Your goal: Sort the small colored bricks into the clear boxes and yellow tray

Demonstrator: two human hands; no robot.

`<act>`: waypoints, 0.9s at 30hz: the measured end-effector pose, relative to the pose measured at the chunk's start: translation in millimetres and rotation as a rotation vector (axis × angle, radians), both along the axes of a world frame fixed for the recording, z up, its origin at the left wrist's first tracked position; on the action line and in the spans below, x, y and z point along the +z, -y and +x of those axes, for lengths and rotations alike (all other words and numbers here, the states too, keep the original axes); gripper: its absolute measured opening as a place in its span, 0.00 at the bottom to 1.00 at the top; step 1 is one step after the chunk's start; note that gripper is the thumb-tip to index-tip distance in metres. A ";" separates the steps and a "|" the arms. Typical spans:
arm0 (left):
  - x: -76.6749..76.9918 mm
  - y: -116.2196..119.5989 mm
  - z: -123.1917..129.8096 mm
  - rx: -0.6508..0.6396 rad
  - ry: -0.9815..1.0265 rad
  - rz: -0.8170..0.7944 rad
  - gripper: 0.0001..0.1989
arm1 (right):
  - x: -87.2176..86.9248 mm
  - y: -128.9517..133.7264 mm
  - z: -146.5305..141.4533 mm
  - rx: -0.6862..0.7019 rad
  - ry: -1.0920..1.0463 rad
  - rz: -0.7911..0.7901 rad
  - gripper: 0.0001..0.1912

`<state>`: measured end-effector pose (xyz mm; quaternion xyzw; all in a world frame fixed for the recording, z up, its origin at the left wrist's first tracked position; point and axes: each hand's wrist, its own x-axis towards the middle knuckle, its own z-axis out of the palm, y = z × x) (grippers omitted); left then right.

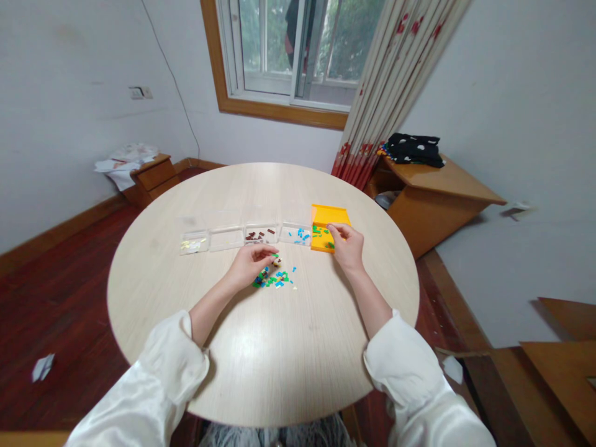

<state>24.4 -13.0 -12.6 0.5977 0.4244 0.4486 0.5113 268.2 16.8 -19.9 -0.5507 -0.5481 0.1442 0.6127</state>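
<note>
My left hand (254,264) hovers at the upper left edge of a loose pile of small building bricks (277,279), mostly green and blue with a few white and dark ones. Its fingers are bent together, and what sits between the tips is too small to make out. Over an open yellow box (322,248) with green bricks inside, my right hand (347,245) has thumb and finger pinched; whatever they hold is hidden. Left of that box runs a row of clear boxes with raised lids: blue bricks (300,236), brown bricks (259,236), a bare clear box (226,241), and pale yellow bricks (193,244).
Everything stands on a round light wooden table (261,366). Behind it are a window (298,56) and a patterned curtain (395,68). A wooden cabinet (433,192) with dark cloth on top is at the right; a small drawer unit (156,177) is at the left.
</note>
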 end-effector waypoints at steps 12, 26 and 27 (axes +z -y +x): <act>1.9 0.5 0.3 0.012 -0.013 -0.001 0.07 | -1.1 -4.2 14.4 -0.188 -0.004 -0.015 0.12; 3.6 0.7 0.5 0.028 -0.026 0.025 0.06 | -2.7 -4.2 15.8 -0.199 0.047 0.022 0.13; 4.0 0.9 0.5 0.031 -0.030 0.024 0.06 | -2.0 -3.8 15.5 -0.198 0.047 0.021 0.13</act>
